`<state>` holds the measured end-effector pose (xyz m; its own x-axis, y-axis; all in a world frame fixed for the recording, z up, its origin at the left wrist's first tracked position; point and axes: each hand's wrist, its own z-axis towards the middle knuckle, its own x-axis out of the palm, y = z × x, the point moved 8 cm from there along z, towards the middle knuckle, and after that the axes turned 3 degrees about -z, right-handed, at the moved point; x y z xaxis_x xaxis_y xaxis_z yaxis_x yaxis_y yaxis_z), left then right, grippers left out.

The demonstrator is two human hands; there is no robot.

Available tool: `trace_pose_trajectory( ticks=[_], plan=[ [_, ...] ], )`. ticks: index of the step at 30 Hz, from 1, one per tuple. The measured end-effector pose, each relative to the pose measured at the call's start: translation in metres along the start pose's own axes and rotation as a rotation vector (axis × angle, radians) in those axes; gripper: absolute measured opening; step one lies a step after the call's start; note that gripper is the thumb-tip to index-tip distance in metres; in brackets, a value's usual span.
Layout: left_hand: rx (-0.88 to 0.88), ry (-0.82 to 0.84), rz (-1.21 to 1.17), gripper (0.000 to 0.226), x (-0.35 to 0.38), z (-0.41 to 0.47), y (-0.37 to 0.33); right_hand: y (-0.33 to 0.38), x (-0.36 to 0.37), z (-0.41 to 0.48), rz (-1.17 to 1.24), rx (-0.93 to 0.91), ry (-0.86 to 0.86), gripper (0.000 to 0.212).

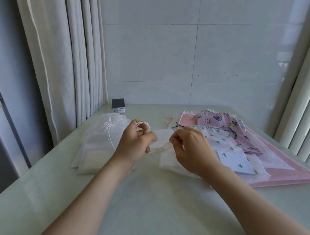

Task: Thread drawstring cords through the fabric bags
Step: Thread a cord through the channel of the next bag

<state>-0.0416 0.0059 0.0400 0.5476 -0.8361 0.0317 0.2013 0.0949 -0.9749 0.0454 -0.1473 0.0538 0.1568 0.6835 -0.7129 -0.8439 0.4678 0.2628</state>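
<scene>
A sheer white bag (165, 159) lies flat near the middle of the table (160, 209), between the two hands, with a white cord (162, 149) bunched in a loose tangle across it. The right hand (192, 149) pinches one end of this cord between thumb and fingertip just above the bag, its other fingers curled in. The left hand (134, 146) is curled too, and a loop of cord is hooked round its raised fingers; I cannot tell whether this is the same length. Towards the far left corner lies a stack of sheer white bags (96, 153) with their cords lying across the top. Along the right edge lies a pile of patterned bags (228, 126), pink fruit print over plain pink, with a cactus print nearest the right hand. A small dark-topped device (118, 105) sits at the far edge beside the curtain (66, 59).
</scene>
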Motion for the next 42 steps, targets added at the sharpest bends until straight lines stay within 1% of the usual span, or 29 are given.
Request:
trace_pose_trajectory(
  ticks=[2,4,6,9,11,15,17,21,23,26,29,32,35,38,42],
  plan=[
    [0.033,0.018,0.146,0.036,0.0,-0.003,0.001,-0.003,-0.003,0.001,0.065,0.053,-0.019,0.016],
    [0.168,0.083,0.319,0.042,0.005,-0.007,-0.007,-0.005,-0.004,0.002,0.126,0.125,-0.016,0.017],
    [0.331,0.123,0.475,0.038,0.009,-0.011,-0.017,-0.007,-0.003,0.001,0.153,0.192,0.01,0.019],
    [0.452,0.083,0.649,0.026,0.01,-0.014,-0.022,-0.006,-0.007,-0.002,0.054,0.245,0.063,0.013],
    [0.491,0.027,0.75,0.021,0.008,-0.014,-0.021,-0.004,-0.01,-0.003,-0.015,0.243,0.074,0.012],
    [0.565,-0.115,0.911,0.02,0.002,-0.013,-0.023,0.008,-0.005,-0.002,-0.076,0.142,0.095,0.019],
    [0.556,-0.159,0.956,0.026,0.0,-0.012,-0.022,0.009,-0.002,-0.003,-0.049,0.134,0.08,0.017],
    [0.458,-0.182,1.077,0.039,-0.003,-0.007,-0.013,0.006,-0.008,-0.002,0.077,0.116,-0.038,0.014],
    [0.427,-0.179,1.046,0.035,-0.003,-0.007,-0.009,0.003,-0.009,-0.001,0.097,0.11,-0.067,0.014],
    [0.351,-0.139,0.948,0.022,-0.003,-0.005,0.0,0.003,-0.007,-0.002,0.075,0.123,-0.035,0.014],
    [0.264,-0.127,0.751,0.015,-0.005,-0.001,0.004,0.002,-0.009,-0.003,0.002,0.151,-0.017,0.014],
    [0.189,-0.08,0.52,0.01,-0.005,-0.001,0.004,0.002,-0.013,-0.002,-0.016,0.144,-0.026,0.018],
    [0.096,-0.039,0.332,0.01,-0.004,-0.002,0.008,0.002,-0.007,-0.002,0.017,0.136,0.012,0.016],
    [0.044,-0.003,0.227,0.016,0.0,-0.001,0.01,0.003,-0.001,-0.003,0.105,0.096,0.034,0.013],
    [-0.004,0.034,0.099,0.018,0.004,0.0,0.011,-0.003,-0.002,-0.001,0.236,0.156,0.016,0.012]
  ],
)
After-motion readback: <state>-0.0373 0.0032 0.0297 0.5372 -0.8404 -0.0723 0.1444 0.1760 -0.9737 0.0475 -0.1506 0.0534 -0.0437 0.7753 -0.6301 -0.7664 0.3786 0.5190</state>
